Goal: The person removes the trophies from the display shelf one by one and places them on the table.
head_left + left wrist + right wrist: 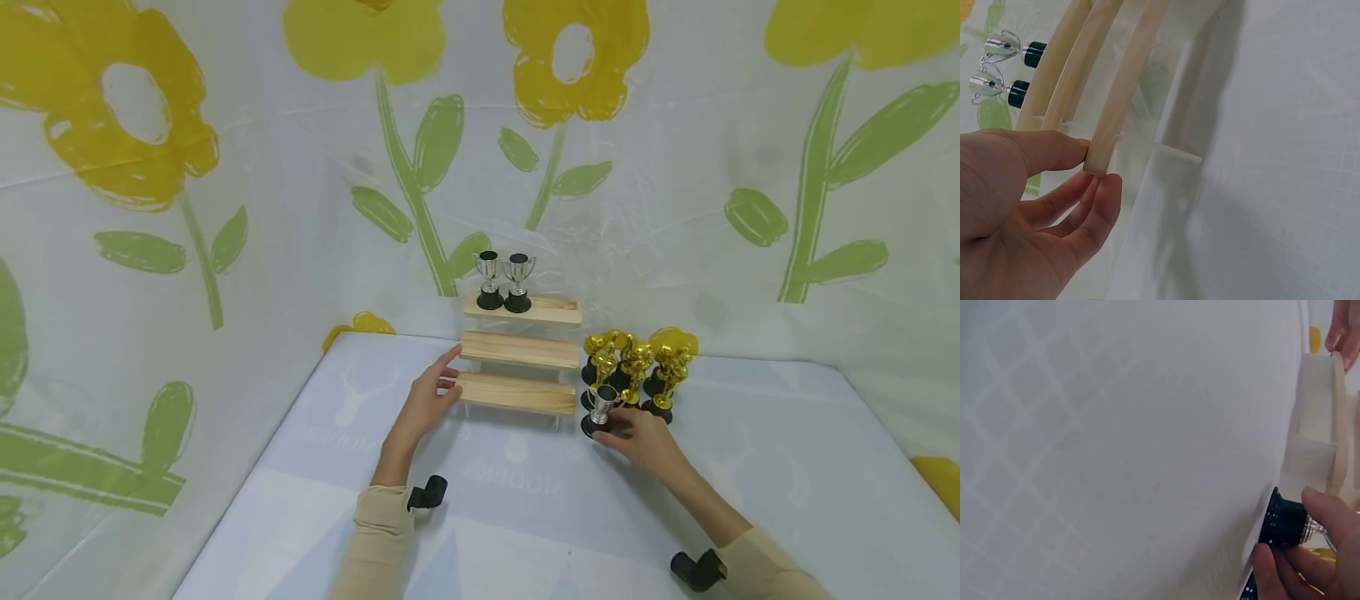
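A three-tier wooden display shelf point(517, 393) stands on the table. Its lowest board point(1113, 119) has its left end pinched between the thumb and fingers of my left hand point(426, 407). To the right of the shelf, my right hand point(647, 443) grips a small silver trophy cup point(602, 403) low down, around its black base point(1285, 519). The cup is upright, and its base appears at the table surface. Two matching silver cups point(517, 279) stand side by side on the left part of the top board. The middle and lowest boards carry nothing.
Just behind the held cup, several gold figure trophies point(630, 367) on black bases crowd the table right of the shelf. A white cloth point(315, 467) covers the table. A flower-print curtain point(660, 192) hangs behind and along the left.
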`<state>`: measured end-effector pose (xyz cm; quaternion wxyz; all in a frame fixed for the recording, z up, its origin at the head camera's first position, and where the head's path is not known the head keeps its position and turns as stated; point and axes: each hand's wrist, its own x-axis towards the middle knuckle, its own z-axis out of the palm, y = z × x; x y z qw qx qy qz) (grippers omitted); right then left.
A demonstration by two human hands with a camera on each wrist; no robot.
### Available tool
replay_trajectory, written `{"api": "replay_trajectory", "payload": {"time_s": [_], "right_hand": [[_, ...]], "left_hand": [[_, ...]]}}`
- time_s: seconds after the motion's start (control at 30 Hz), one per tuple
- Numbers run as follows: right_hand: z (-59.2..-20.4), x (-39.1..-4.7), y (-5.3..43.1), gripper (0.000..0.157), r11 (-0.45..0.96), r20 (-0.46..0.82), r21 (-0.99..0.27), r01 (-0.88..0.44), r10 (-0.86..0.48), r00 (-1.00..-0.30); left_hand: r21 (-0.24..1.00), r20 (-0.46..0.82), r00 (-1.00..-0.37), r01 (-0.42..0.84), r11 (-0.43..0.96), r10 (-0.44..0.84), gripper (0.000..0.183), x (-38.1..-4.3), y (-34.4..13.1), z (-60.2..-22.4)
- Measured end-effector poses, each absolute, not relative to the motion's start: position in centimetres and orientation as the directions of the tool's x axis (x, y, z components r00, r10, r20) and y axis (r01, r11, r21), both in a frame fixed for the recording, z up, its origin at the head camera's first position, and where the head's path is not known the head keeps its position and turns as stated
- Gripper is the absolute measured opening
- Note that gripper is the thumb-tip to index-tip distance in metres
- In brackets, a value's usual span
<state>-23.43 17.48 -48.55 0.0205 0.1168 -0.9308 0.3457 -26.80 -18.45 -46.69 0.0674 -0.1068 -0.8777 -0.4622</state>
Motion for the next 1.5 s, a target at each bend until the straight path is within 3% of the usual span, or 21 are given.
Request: {"api": "replay_trajectory", "payload": {"time_s": [0.23,0.5,1.03,1.5], "right_hand": [[-48.2,-22.5,18.1,0.05,0.737,0.074,-0.638,-0.222,-0.229,-0.971],[-47.8,-21.5,17.6,0.043,0.742,0.041,-0.637,-0.209,-0.238,-0.97],[-46.5,-21.2,15.5,0.045,0.679,0.093,-0.666,-0.31,-0.336,-0.937],[-42.1,-22.8,11.2,0.039,0.62,0.173,-0.672,-0.405,-0.4,-0.9]], "left_hand": [[0.793,0.225,-0.965,0.26,0.55,0.132,0.068,-26.8,-18.5,-46.6],[0.794,0.199,-0.974,0.227,0.564,0.112,0.069,-26.7,-18.7,-46.6],[0.797,0.193,-0.976,0.219,0.563,0.106,0.068,-26.6,-18.6,-46.6],[0.799,0.203,-0.972,0.235,0.554,0.119,0.069,-26.7,-18.5,-46.5]]}}
